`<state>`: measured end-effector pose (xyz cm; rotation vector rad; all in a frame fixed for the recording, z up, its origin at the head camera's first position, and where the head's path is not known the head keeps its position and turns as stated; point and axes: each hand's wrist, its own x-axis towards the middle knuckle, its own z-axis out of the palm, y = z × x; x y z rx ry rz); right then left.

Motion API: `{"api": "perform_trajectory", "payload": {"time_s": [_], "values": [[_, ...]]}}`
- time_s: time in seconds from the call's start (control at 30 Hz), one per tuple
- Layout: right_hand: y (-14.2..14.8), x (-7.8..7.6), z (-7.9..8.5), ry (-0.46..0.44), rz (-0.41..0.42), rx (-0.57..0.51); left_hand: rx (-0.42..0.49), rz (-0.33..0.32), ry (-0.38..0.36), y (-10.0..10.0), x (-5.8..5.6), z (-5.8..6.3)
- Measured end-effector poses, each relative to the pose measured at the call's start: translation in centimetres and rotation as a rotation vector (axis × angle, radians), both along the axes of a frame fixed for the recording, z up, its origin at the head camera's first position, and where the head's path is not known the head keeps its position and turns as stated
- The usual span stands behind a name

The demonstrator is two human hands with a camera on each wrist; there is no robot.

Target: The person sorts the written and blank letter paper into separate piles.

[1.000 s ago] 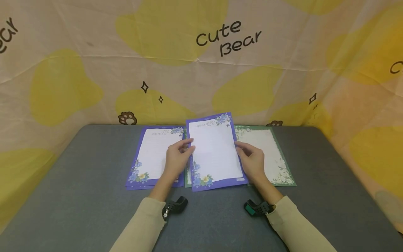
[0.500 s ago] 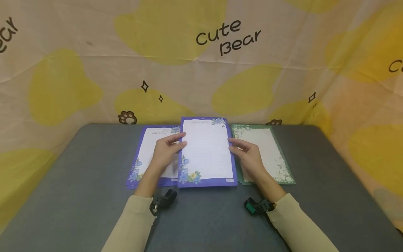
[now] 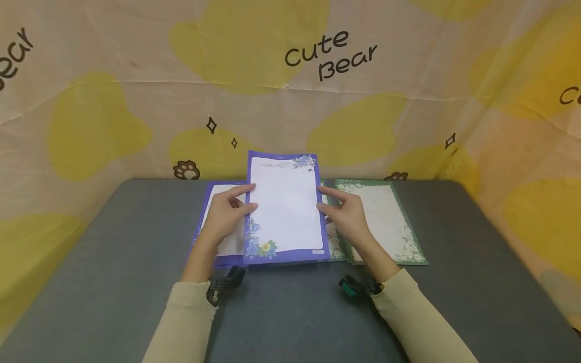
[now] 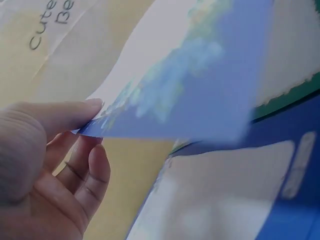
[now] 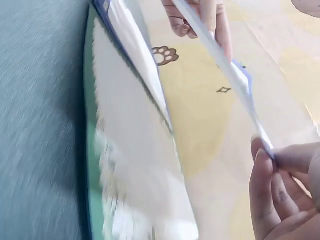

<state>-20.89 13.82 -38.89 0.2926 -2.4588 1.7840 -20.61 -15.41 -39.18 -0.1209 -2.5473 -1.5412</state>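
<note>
Both hands hold a purple-bordered sheet of stationery paper (image 3: 286,212), with blue flowers in two corners, raised above the table and upright toward the head camera. My left hand (image 3: 224,214) pinches its left edge between thumb and fingers; the left wrist view shows the thumb (image 4: 75,115) on the printed face. On the opposite edge, my right hand (image 3: 348,214) pinches it likewise, and the right wrist view shows the sheet edge-on (image 5: 240,82). Behind it, partly covered, lie more purple-bordered sheets (image 3: 231,247) at left. Green-bordered floral sheets (image 3: 379,217) lie at right.
A grey table (image 3: 290,312) carries the papers near its far edge. A yellow and cream cloth (image 3: 254,60) printed with "Cute Bear" hangs behind it. Black cameras sit on the left wrist (image 3: 227,285) and right wrist (image 3: 360,286).
Both hands have carried the purple-bordered sheet leftward, over the left purple sheets. It has straightened from its tilt, and over the last half second it has risen. More of the green-bordered sheets shows.
</note>
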Motion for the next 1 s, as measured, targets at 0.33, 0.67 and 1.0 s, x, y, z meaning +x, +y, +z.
{"api": "perform_trajectory", "payload": {"time_s": [0.33,0.67,1.0], "values": [[-3.4,-0.9,-0.3,-0.014,-0.032,-0.058,-0.023,0.017,0.011,-2.5,0.5,0.9],[-7.6,-1.6,-0.6,-0.034,-0.074,-0.076,-0.072,0.110,-0.014,-5.4,1.0,0.9],[-10.3,-1.6,-1.2,-0.023,-0.103,-0.039,-0.114,0.168,-0.025,-7.2,1.5,0.9]]}}
